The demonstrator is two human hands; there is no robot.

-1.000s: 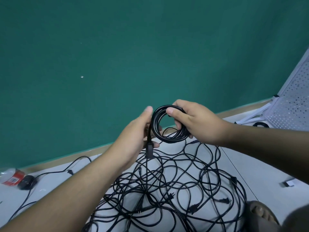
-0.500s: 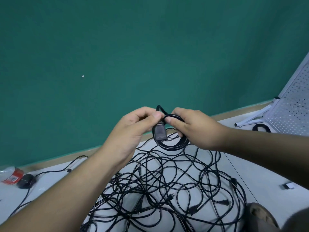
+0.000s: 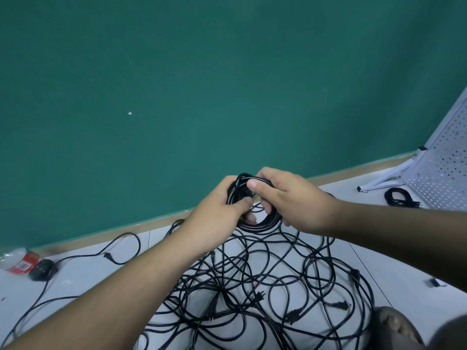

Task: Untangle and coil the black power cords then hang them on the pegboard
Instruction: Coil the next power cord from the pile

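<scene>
Holds one coiled cord (image 3: 260, 223) up above the tangled cords (image 3: 265, 286) on the floor (image 3: 88, 279), probably to avoid catching a loose loop. Grips it with both: left hand (image 3: 217, 210) clamped on its left side, right hand (image 3: 290, 200) curled over the top, likely to stop the turns from springing open. Has yet to reach the pegboard (image 3: 442, 173) at far right, with another coil (image 3: 400, 197) at its foot.

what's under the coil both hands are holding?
Below the coil, a tangled pile of black cords lies on the pale floor. The left hand and right hand grip the coil; the left forearm hides the pile's left part.
</scene>
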